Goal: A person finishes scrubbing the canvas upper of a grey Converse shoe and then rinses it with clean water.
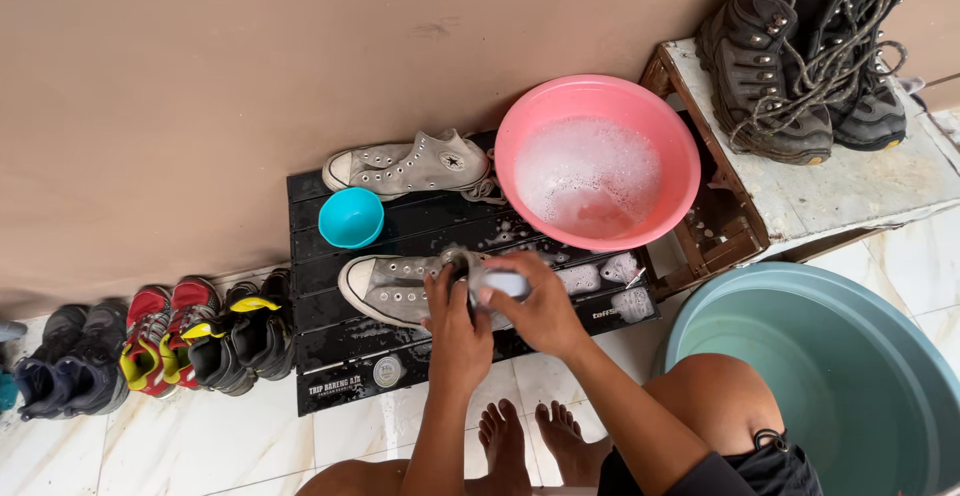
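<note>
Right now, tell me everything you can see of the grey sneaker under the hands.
The grey sneaker is a worn canvas high-top with a white rubber toe cap and sole. It lies on its side on the black slatted table, toe pointing left, wet with suds nearby. The left hand and right hand cover its ankle end.

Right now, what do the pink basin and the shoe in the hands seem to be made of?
Pink basin: probably plastic, smooth with an even glossy colour; foam sits inside. Grey high-top sneaker: looks like canvas, matte and woven, with a white rubber-like toe cap and metal eyelets.
</note>
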